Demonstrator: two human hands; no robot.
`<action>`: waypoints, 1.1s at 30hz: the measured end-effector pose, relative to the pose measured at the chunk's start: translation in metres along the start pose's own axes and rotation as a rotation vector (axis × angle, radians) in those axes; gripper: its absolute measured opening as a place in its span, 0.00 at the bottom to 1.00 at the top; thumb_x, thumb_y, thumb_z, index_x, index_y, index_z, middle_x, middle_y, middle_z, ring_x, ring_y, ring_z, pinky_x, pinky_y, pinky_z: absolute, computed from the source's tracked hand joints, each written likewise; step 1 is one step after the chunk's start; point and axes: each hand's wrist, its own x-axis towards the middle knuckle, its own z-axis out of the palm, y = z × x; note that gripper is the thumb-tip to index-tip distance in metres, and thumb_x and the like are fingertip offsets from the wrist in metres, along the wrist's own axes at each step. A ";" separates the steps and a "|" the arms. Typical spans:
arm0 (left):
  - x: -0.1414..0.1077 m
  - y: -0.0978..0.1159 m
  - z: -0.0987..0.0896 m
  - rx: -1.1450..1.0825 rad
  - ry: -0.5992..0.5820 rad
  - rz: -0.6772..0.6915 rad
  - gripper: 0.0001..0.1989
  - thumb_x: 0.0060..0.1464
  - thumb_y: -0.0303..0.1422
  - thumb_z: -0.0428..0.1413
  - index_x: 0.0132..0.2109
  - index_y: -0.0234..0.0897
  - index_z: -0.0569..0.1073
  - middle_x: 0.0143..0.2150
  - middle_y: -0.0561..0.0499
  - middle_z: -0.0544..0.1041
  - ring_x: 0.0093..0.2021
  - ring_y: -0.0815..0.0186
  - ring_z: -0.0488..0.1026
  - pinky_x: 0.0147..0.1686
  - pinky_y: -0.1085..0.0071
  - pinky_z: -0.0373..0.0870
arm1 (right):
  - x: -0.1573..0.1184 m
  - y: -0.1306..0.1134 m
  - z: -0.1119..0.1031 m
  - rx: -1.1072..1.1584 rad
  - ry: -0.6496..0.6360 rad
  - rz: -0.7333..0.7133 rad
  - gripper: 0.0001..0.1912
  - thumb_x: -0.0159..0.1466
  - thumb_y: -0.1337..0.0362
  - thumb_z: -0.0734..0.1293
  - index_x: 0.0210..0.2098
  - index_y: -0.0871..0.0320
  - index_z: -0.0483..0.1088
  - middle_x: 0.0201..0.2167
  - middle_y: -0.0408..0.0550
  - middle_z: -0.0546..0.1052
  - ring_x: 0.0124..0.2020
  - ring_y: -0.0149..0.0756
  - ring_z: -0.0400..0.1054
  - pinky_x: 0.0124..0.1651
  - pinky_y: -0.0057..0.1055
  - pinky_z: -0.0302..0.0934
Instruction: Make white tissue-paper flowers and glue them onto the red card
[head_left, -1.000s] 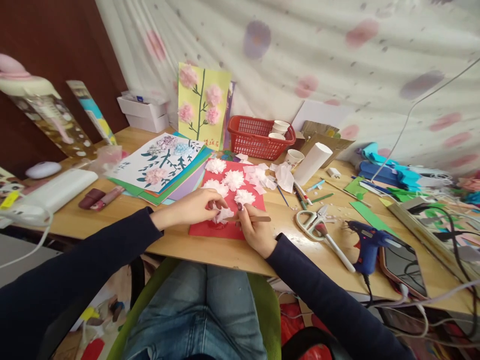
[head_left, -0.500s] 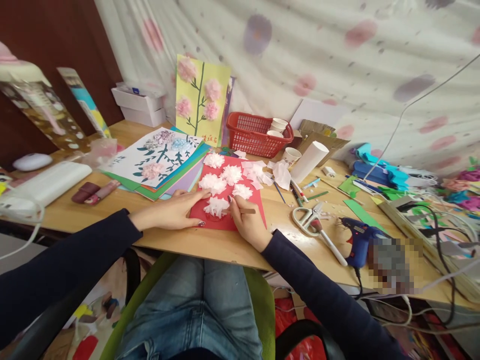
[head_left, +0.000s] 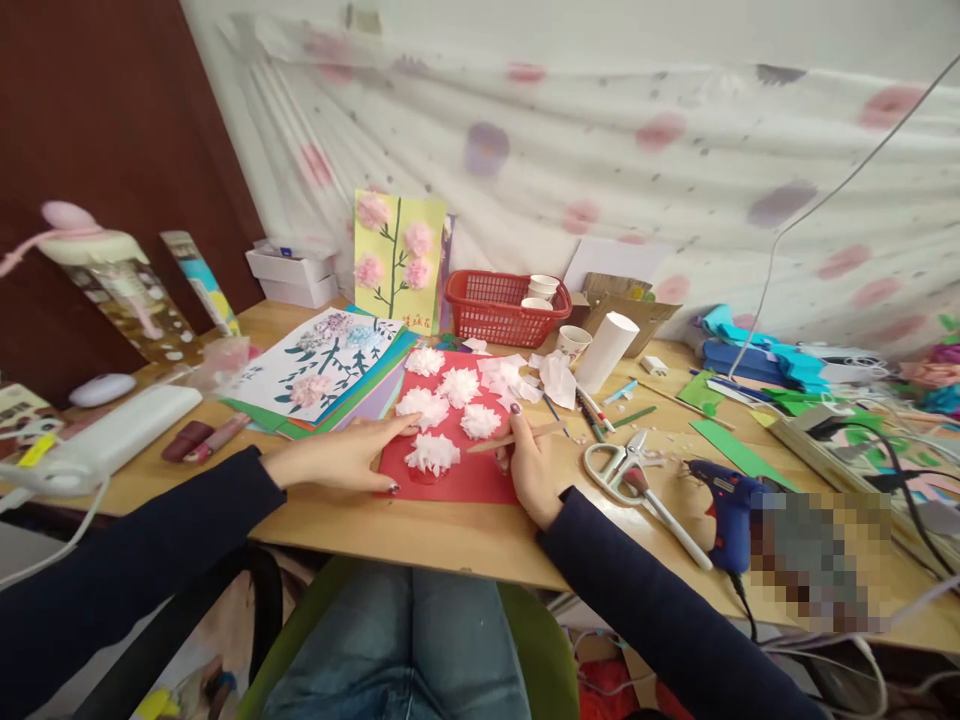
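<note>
Red paper [head_left: 480,485] lies at the desk's front edge with several white tissue flowers [head_left: 459,387] on it. My left hand [head_left: 352,455] rests at the paper's left edge, thumb and fingers spread, fingertips beside the left flowers. My right hand [head_left: 527,455], over the paper's right edge, pinches a thin brown wooden stick [head_left: 489,443]. The stick's tip points left, a little to the right of the lowest flower [head_left: 433,455]. Loose white tissue pieces [head_left: 556,380] lie at the paper's upper right.
Scissors [head_left: 619,465] and a blue glue gun [head_left: 724,500] lie on the right. Behind stand a red basket [head_left: 506,310], a paper cup [head_left: 574,342] and a white roll [head_left: 609,352]. Flower pictures [head_left: 315,365] and a white power bank-like block [head_left: 124,435] are left.
My right hand with the stick has moved right, away from the lowest flower. My left hand stays at the paper's left edge. The camera view has tilted up.
</note>
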 end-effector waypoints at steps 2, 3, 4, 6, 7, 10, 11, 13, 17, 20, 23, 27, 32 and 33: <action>0.012 0.004 -0.019 -0.030 0.048 0.057 0.31 0.53 0.35 0.54 0.64 0.39 0.65 0.65 0.44 0.69 0.63 0.55 0.68 0.59 0.65 0.65 | -0.003 -0.002 -0.007 0.057 0.036 0.066 0.27 0.59 0.39 0.61 0.18 0.55 0.64 0.08 0.37 0.61 0.09 0.28 0.54 0.13 0.26 0.47; 0.022 0.006 -0.028 -0.046 0.103 0.079 0.25 0.55 0.35 0.53 0.60 0.38 0.70 0.61 0.46 0.74 0.58 0.58 0.73 0.55 0.68 0.67 | -0.005 -0.003 -0.010 0.076 0.038 0.083 0.27 0.58 0.39 0.62 0.18 0.55 0.64 0.07 0.38 0.61 0.09 0.27 0.54 0.14 0.26 0.47; 0.035 0.010 -0.037 -0.051 0.176 0.102 0.21 0.55 0.33 0.52 0.55 0.38 0.74 0.56 0.47 0.78 0.54 0.60 0.76 0.52 0.70 0.69 | -0.006 -0.004 -0.012 0.093 0.041 0.092 0.27 0.58 0.40 0.63 0.17 0.55 0.64 0.07 0.38 0.61 0.09 0.27 0.53 0.14 0.25 0.47; 0.068 0.017 -0.049 -0.014 0.252 0.165 0.15 0.54 0.31 0.53 0.47 0.37 0.78 0.48 0.48 0.82 0.48 0.62 0.78 0.47 0.72 0.70 | -0.008 -0.006 -0.014 0.123 0.055 0.083 0.27 0.57 0.40 0.64 0.16 0.55 0.63 0.07 0.38 0.61 0.09 0.26 0.52 0.14 0.25 0.46; 0.087 0.021 -0.052 -0.001 0.282 0.183 0.13 0.53 0.30 0.54 0.45 0.36 0.78 0.45 0.48 0.82 0.45 0.62 0.78 0.45 0.72 0.70 | -0.007 -0.007 -0.014 0.140 0.072 0.073 0.27 0.57 0.40 0.64 0.17 0.55 0.62 0.07 0.37 0.61 0.09 0.26 0.51 0.14 0.24 0.45; 0.147 0.029 -0.048 0.044 0.311 0.180 0.10 0.53 0.29 0.56 0.40 0.35 0.80 0.41 0.48 0.83 0.41 0.62 0.78 0.40 0.73 0.70 | -0.004 -0.009 -0.016 0.189 0.143 0.035 0.27 0.57 0.40 0.64 0.17 0.56 0.63 0.07 0.37 0.60 0.09 0.25 0.50 0.13 0.24 0.43; 0.164 0.031 -0.044 0.058 0.320 0.177 0.09 0.52 0.29 0.56 0.40 0.35 0.80 0.40 0.47 0.82 0.41 0.62 0.78 0.40 0.72 0.70 | -0.002 -0.009 -0.017 0.202 0.166 0.023 0.27 0.57 0.40 0.64 0.17 0.56 0.63 0.07 0.36 0.60 0.09 0.25 0.50 0.13 0.24 0.42; 0.194 0.033 -0.036 0.088 0.342 0.178 0.11 0.52 0.27 0.56 0.41 0.33 0.80 0.42 0.45 0.81 0.42 0.60 0.78 0.42 0.70 0.70 | 0.001 -0.010 -0.019 0.225 0.207 0.014 0.27 0.57 0.41 0.64 0.16 0.56 0.63 0.06 0.36 0.58 0.09 0.25 0.49 0.13 0.24 0.41; 0.228 0.038 -0.025 0.138 0.360 0.240 0.13 0.49 0.28 0.59 0.43 0.34 0.80 0.47 0.41 0.78 0.49 0.53 0.74 0.50 0.63 0.66 | 0.004 -0.012 -0.022 0.260 0.235 0.037 0.26 0.58 0.42 0.64 0.16 0.55 0.63 0.06 0.36 0.58 0.08 0.25 0.48 0.13 0.24 0.40; 0.237 0.040 -0.022 0.148 0.356 0.284 0.08 0.49 0.27 0.57 0.36 0.36 0.81 0.47 0.41 0.78 0.52 0.50 0.71 0.55 0.56 0.59 | 0.004 -0.013 -0.022 0.254 0.217 0.038 0.26 0.59 0.42 0.63 0.16 0.55 0.62 0.06 0.37 0.58 0.09 0.25 0.49 0.13 0.24 0.41; 0.238 0.041 -0.023 0.116 0.377 0.286 0.08 0.50 0.26 0.55 0.30 0.36 0.80 0.46 0.42 0.79 0.54 0.49 0.69 0.58 0.48 0.51 | 0.002 -0.014 -0.021 0.223 0.200 0.030 0.27 0.59 0.41 0.63 0.16 0.55 0.62 0.07 0.37 0.58 0.09 0.25 0.49 0.13 0.24 0.42; 0.229 0.035 -0.033 -0.022 0.430 0.226 0.10 0.50 0.29 0.55 0.36 0.37 0.81 0.48 0.43 0.80 0.52 0.51 0.71 0.56 0.52 0.58 | -0.001 -0.017 -0.020 0.178 0.159 0.005 0.29 0.58 0.38 0.62 0.15 0.55 0.62 0.07 0.37 0.58 0.09 0.25 0.49 0.13 0.25 0.42; 0.209 0.021 -0.043 -0.285 0.416 0.146 0.16 0.53 0.35 0.55 0.46 0.32 0.79 0.41 0.42 0.83 0.41 0.59 0.78 0.41 0.68 0.72 | 0.000 -0.018 -0.020 0.130 0.143 -0.037 0.29 0.59 0.38 0.62 0.16 0.55 0.62 0.07 0.37 0.58 0.09 0.26 0.50 0.13 0.25 0.44; 0.207 0.019 -0.042 -0.325 0.411 0.132 0.16 0.52 0.35 0.56 0.46 0.31 0.79 0.40 0.42 0.83 0.40 0.59 0.79 0.39 0.69 0.73 | 0.000 -0.017 -0.020 0.119 0.138 -0.047 0.29 0.59 0.38 0.62 0.16 0.55 0.62 0.07 0.37 0.59 0.09 0.26 0.50 0.13 0.25 0.44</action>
